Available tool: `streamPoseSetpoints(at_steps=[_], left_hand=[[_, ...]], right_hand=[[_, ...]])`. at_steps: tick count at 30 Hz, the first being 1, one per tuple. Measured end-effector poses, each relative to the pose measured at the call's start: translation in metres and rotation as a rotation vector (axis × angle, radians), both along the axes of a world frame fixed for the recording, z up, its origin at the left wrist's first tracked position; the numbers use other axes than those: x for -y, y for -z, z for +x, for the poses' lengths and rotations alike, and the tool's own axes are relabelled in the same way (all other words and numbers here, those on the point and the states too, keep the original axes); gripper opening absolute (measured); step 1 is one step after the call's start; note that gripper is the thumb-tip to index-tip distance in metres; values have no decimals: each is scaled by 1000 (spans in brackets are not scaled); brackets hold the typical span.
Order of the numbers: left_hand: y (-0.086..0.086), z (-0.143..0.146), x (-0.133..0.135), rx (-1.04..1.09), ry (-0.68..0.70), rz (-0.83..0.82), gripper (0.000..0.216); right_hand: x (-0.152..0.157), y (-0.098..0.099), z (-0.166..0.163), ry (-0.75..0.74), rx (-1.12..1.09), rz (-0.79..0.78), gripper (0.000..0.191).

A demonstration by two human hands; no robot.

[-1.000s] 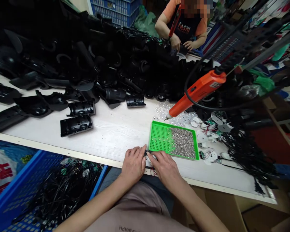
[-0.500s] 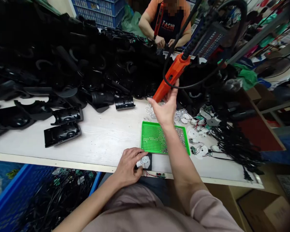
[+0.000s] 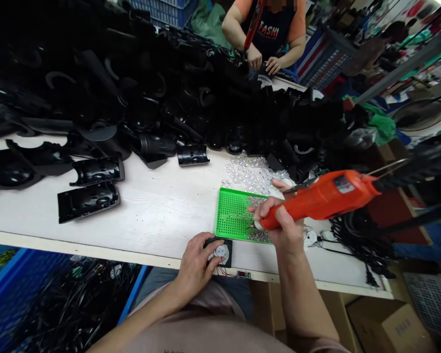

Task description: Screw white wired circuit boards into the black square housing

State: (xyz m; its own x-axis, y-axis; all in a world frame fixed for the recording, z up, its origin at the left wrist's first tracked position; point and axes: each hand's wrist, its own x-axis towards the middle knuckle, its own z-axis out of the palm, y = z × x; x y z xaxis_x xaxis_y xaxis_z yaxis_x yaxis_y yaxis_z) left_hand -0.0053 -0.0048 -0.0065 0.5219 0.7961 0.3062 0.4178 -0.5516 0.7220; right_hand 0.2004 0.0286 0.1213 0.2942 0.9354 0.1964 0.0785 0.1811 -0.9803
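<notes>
My right hand (image 3: 284,220) is wrapped round an orange electric screwdriver (image 3: 316,198), tilted nearly level with its tip over the right part of a green perforated tray (image 3: 230,215). Small metal screws (image 3: 256,202) lie heaped in that part of the tray. At the table's front edge my left hand (image 3: 198,257) grips a round white part (image 3: 220,251) between thumb and fingers, on a flat black block (image 3: 228,242). Thin red wires run from the white part to a small circuit board (image 3: 244,274) on the edge.
Black plastic housings (image 3: 139,108) are piled along the back and left. Clear small pieces (image 3: 250,171) lie behind the tray, black cables (image 3: 353,245) at right. A blue crate (image 3: 132,294) of wired parts stands below left. Across the pile, another person (image 3: 268,39) works.
My right hand has brought the screwdriver down and towards me, from upright behind the tray to nearly level over the screws. My left hand stays at the white part.
</notes>
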Motion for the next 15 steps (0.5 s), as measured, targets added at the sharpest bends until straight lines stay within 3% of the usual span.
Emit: streamPoseSetpoints(at_steps=[8,15], left_hand=[[-5,1,-3,14,1,18,31],[-5,0,-3,4,-5,-6,26]], right_hand=[[-19,55,-28,30,-268,129,77],[-30,75,-33,-44,-237,-6,71]])
